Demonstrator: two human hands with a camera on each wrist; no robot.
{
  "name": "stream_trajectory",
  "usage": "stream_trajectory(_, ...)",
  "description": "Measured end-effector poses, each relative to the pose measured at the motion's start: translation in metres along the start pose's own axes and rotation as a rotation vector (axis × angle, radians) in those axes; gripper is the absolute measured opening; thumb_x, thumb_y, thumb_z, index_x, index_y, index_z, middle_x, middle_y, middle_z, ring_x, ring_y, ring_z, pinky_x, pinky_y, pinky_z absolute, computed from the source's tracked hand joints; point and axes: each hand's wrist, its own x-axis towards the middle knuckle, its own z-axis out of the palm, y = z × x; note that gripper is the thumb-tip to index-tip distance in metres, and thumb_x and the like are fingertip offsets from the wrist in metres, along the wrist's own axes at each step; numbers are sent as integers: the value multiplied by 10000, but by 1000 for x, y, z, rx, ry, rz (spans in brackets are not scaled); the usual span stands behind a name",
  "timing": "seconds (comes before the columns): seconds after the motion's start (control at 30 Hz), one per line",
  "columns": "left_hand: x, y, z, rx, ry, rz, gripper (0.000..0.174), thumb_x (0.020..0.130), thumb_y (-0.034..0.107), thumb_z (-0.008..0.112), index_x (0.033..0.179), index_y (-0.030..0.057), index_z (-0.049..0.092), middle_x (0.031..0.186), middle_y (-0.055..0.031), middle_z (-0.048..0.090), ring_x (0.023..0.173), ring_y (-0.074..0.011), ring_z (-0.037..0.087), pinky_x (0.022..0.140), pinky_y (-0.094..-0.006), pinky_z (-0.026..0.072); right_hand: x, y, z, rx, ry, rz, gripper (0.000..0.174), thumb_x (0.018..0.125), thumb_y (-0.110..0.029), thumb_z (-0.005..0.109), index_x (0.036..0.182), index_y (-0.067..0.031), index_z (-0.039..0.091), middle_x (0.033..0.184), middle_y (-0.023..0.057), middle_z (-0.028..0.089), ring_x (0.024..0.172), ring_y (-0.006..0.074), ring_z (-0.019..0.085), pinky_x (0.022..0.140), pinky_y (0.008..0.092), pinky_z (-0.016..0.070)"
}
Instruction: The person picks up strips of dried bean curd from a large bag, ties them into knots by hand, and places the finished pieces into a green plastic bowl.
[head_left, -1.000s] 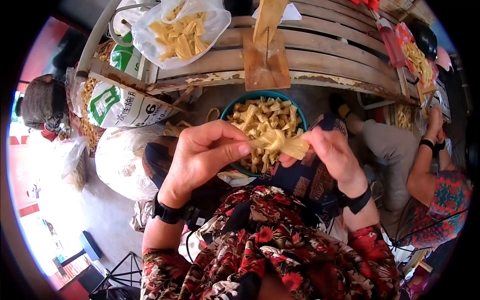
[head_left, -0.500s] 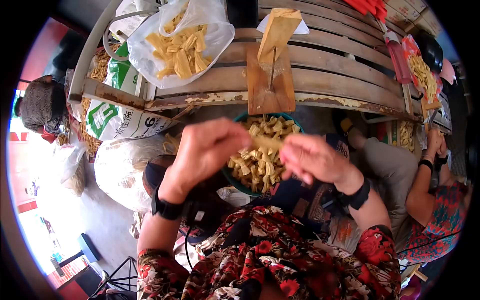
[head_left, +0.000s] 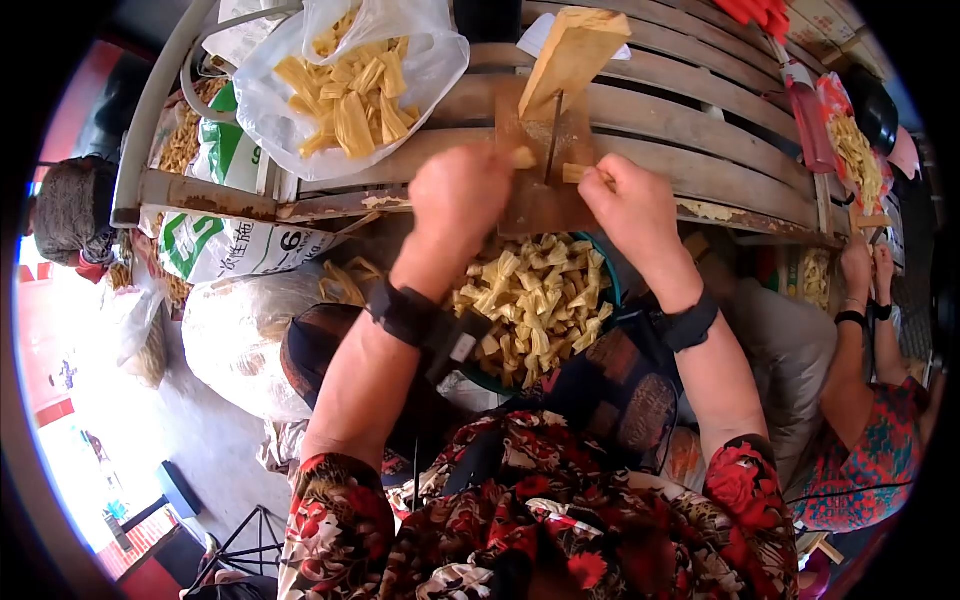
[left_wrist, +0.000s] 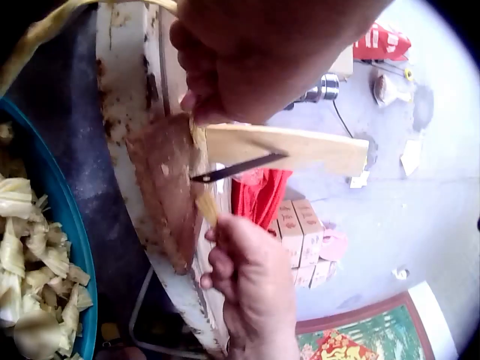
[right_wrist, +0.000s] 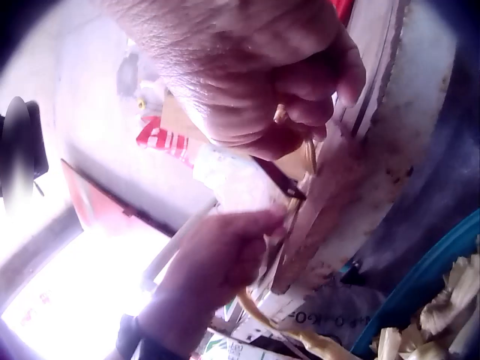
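A thin dark blade (head_left: pixel 553 135) stands between a tilted wooden block (head_left: pixel 575 58) and its wooden base on the bench. Just left of it, my left hand (head_left: pixel 462 205) grips a yellow strip (head_left: pixel 523 157) that looks like tofu skin; in the right wrist view its long tail (right_wrist: pixel 259 313) hangs below that hand. On the blade's other side, my right hand (head_left: pixel 635 208) pinches a short yellow end (head_left: pixel 575 173). Below both hands, a teal basin (head_left: pixel 613 282) holds many knotted yellow pieces (head_left: pixel 535 310).
A slatted bench (head_left: pixel 680 130) with a rusty front edge spans the front. At its left lies a clear plastic bag (head_left: pixel 262 105) of yellow pieces. Printed white sacks (head_left: pixel 235 245) stand beneath. Another person (head_left: pixel 865 440) sits at the right.
Both hands have moved forward from over the basin to the blade on the bench. A second ago they held a knotted strip between them; now yellow ends show on either side of the blade.
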Motion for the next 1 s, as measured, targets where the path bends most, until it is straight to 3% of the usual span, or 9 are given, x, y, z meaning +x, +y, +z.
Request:
stream_trajectory(0.13,-19,-13,-27,-492,-186,-2,347,834,339,618,806,-6,639,630,-132,597,539,-260,516,556,-357,441,-25,0,-26,55,-147,-85,410,848,-440,563,865,-37,633,866,131,626,765,295,612,627,340,457)
stream_trajectory(0.17,-31,-5,-34,-645,-264,-39,369,847,351,620,816,-16,642,598,-81,558,535,-201,475,539,-316,420,-40,-9,-26,160,-127,-124,529,859,-519,532,915,-4,634,970,97,614,825,230,612,683,308,454)
stream_trajectory(0.27,-68,41,-78,-937,-622,-164,381,903,368,567,840,6,665,568,18,481,499,-55,433,445,-208,349,-72,-33,-26,669,-162,-206,403,918,-369,527,921,19,637,910,68,632,814,142,605,684,248,457)
stream_trajectory(0.43,-119,34,-122,-1206,-607,-86,180,887,164,599,960,4,638,660,-3,561,500,-42,473,424,-201,363,-97,-41,-47,1243,101,39,245,934,-229,515,879,-3,590,715,92,639,615,145,626,625,253,508)
stream_trajectory(0.47,-128,28,-128,-1276,-604,-15,143,862,63,602,989,7,635,739,-25,599,547,-41,513,451,-186,394,-96,-38,-52,1281,145,46,275,944,-244,494,861,3,582,717,101,646,615,156,636,612,250,514)
stream_trajectory(0.63,-136,19,-119,-1040,-738,-67,550,898,471,491,1033,-49,611,914,-92,645,871,-145,594,808,-277,446,-147,-84,-52,1264,-39,-149,232,955,-185,468,990,33,539,767,125,654,681,167,652,675,265,524)
stream_trajectory(0.73,-138,31,-134,-927,-822,-106,331,869,211,557,1068,-51,593,956,-63,628,879,-101,562,782,-241,443,-173,-82,-53,913,-233,-488,199,943,-120,475,995,55,556,820,138,672,736,146,661,651,234,511)
stream_trajectory(0.9,-152,21,-119,-961,-518,-109,56,800,-45,541,837,-4,541,908,-75,623,845,-150,607,762,-254,476,-174,-62,-36,968,-286,5,232,949,-210,486,891,1,561,730,61,630,579,107,601,543,214,480)
stream_trajectory(1.0,-155,34,-125,-1273,-661,-238,104,800,-45,580,894,-5,556,907,-83,623,790,-161,628,715,-255,505,-161,-48,-36,1173,-583,116,226,941,-217,509,890,-7,573,695,48,605,511,93,553,489,197,447)
